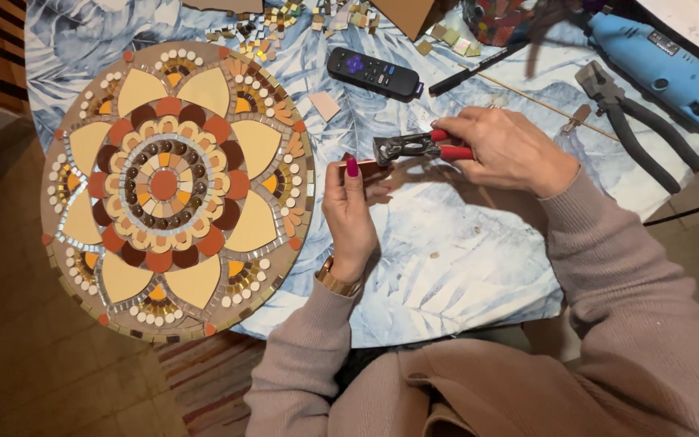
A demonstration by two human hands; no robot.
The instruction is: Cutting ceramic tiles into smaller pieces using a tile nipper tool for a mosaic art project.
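My left hand (351, 212) pinches a thin brown tile strip (363, 164) between thumb and fingers, held flat over the table. My right hand (509, 150) grips red-handled tile nippers (416, 147), whose metal jaws meet the right end of the strip. A round mosaic board (175, 190) with a flower pattern in cream, orange, brown and gold lies to the left of my left hand, partly overhanging the table edge.
A blue-and-white leaf-print cloth (446, 259) covers the table. A black remote (374, 74), a black pen (471, 70), grey-handled pliers (637, 121), a blue rotary tool (665, 69) and several loose tile pieces (285, 24) lie toward the far side.
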